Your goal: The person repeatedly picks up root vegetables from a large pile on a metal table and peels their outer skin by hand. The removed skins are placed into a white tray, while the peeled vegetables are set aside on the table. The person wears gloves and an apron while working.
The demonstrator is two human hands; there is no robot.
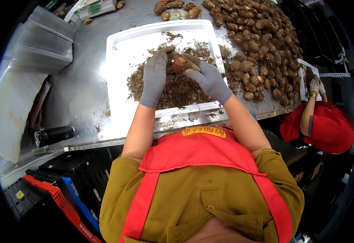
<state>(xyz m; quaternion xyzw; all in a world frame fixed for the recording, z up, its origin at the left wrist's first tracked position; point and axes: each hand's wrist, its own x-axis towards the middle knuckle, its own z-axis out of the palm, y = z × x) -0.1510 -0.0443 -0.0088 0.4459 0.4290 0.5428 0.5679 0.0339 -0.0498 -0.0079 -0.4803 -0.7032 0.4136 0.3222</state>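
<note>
Tuber (179,63): one, clasped between left glove (156,75) and right glove (209,80)
Tray (119,56): one, white, beneath the grip
Heap (262,52): tubers too many to count, right of the grip
Pose: forearms (139,127) reaching forward, fingers curled inward

Rough tuber (179,63), metal tabletop (81,87), tray (119,60) apparently foam

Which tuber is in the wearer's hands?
The tuber held between the gloved left hand and right hand above the white tray; the piled tubers lie on the metal table.
</note>
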